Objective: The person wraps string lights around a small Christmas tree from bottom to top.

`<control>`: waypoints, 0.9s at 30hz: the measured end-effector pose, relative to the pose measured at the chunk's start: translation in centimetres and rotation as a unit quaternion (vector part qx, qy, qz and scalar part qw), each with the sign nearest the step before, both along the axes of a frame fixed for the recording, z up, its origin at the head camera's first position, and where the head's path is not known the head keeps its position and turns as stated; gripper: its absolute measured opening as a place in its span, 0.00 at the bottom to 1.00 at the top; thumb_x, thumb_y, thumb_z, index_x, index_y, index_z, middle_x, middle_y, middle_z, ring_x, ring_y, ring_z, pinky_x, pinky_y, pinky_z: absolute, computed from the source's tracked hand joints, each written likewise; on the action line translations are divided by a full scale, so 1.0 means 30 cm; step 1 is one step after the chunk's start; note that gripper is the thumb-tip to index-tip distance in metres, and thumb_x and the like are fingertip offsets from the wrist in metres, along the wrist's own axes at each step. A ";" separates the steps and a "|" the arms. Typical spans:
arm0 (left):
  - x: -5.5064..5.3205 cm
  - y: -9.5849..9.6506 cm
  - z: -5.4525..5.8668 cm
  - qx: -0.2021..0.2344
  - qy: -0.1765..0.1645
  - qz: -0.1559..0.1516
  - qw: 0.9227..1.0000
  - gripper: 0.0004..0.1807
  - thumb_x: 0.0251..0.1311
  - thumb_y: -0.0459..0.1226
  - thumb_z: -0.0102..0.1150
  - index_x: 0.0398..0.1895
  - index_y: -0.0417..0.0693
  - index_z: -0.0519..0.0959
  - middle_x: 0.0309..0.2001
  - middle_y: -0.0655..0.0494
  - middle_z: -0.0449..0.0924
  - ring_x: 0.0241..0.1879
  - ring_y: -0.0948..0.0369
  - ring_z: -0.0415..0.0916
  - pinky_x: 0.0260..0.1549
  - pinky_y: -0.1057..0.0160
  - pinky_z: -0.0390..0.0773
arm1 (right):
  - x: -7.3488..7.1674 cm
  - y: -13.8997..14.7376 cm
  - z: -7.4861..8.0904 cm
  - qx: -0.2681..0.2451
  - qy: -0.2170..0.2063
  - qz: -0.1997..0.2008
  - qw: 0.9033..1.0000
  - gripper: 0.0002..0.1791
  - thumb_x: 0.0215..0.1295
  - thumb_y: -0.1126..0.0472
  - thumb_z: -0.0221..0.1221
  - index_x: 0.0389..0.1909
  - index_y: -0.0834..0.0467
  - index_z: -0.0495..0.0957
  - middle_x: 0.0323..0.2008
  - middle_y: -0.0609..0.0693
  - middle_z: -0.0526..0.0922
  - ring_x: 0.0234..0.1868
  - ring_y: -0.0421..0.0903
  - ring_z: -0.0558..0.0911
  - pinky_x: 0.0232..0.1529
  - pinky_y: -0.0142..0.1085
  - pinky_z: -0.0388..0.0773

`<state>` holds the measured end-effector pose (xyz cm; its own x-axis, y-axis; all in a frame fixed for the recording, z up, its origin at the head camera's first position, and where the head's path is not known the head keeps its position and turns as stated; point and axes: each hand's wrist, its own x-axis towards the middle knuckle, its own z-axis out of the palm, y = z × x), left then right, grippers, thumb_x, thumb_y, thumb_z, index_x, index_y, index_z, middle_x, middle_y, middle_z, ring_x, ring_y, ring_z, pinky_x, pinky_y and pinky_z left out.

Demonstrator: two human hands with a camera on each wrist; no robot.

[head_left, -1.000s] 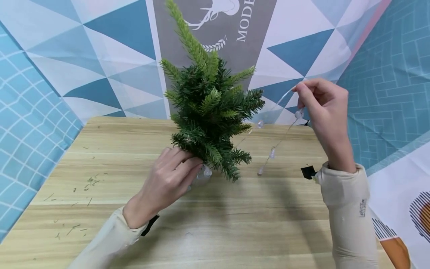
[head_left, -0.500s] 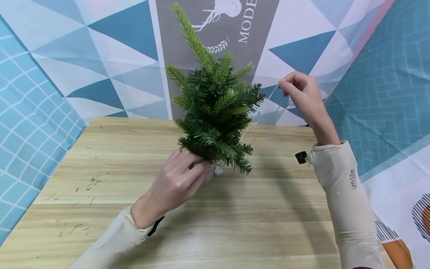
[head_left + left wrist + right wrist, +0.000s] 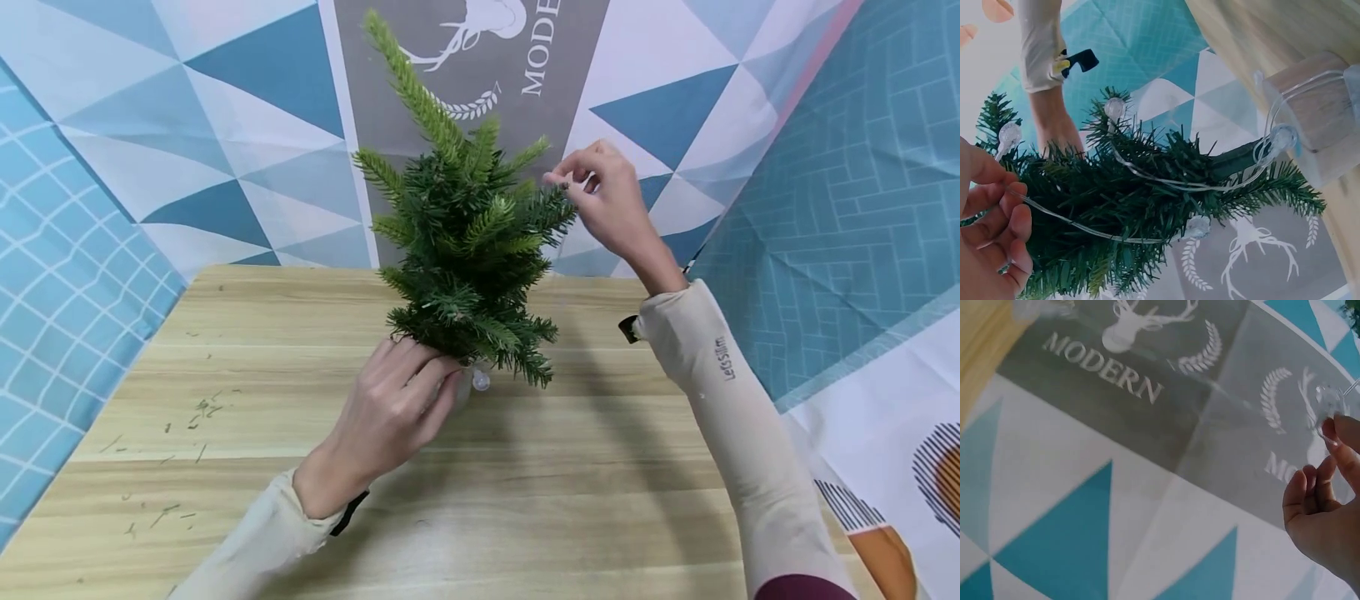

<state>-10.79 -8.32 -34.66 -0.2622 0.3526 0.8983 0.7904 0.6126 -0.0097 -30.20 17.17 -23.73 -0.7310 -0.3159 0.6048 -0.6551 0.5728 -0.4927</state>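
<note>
A small artificial Christmas tree [image 3: 465, 250] stands on the table with light-green tips on its upper branches. At its lower front, my left hand [image 3: 397, 400] pinches the thin wire of a clear string light [image 3: 1100, 234]. Round bulbs [image 3: 1197, 226] on that wire lie along the branches in the left wrist view, and the wire loops by the pale blocky base [image 3: 1310, 106]. My right hand [image 3: 603, 196] is raised at the tree's upper right. In the right wrist view its thumb and finger pinch the string light at a clear bulb [image 3: 1330, 397].
The wood-grain table [image 3: 255, 333] carries scattered bits of green needle [image 3: 206, 408] on its left side. A patterned cloth backdrop [image 3: 255, 142] with a deer print rises right behind the tree. Blue cloth [image 3: 862, 217] hangs on the right.
My right hand has moved left and slightly up, from out on the right to the tree's upper right, carrying the string light. My left hand keeps its pinch under the lower branches.
</note>
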 end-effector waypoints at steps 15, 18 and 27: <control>-0.001 0.011 -0.039 0.004 -0.027 0.029 0.999 0.09 0.61 0.34 0.56 0.23 0.45 0.79 0.24 0.56 0.76 0.22 0.59 0.71 0.23 0.61 0.65 | -0.029 -0.071 -0.146 0.193 -0.017 0.087 0.977 0.22 0.71 0.77 0.39 0.61 0.69 0.70 0.58 0.66 0.73 0.57 0.58 0.73 0.52 0.46 0.65; 0.001 0.006 -0.046 0.000 -0.037 0.034 0.999 0.10 0.63 0.36 0.55 0.24 0.45 0.80 0.24 0.56 0.77 0.23 0.59 0.71 0.23 0.61 0.65 | -0.023 -0.090 -0.163 0.083 -0.075 0.083 0.990 0.17 0.76 0.72 0.40 0.58 0.68 0.72 0.53 0.63 0.75 0.53 0.52 0.75 0.49 0.39 0.65; 0.014 -0.013 -0.038 0.038 -0.026 0.031 0.998 0.10 0.66 0.33 0.53 0.30 0.40 0.82 0.29 0.52 0.80 0.25 0.58 0.75 0.23 0.61 0.68 | -0.014 -0.161 -0.087 -0.195 -0.133 0.149 0.960 0.11 0.72 0.65 0.54 0.48 0.65 0.81 0.41 0.49 0.84 0.44 0.42 0.79 0.50 0.34 0.74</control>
<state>-10.37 -8.70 -35.79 -0.3281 0.2656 0.9065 0.7495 0.6573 0.0787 -30.63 12.34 -26.35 -0.7881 -0.3225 0.5243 -0.5827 0.1163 -0.8043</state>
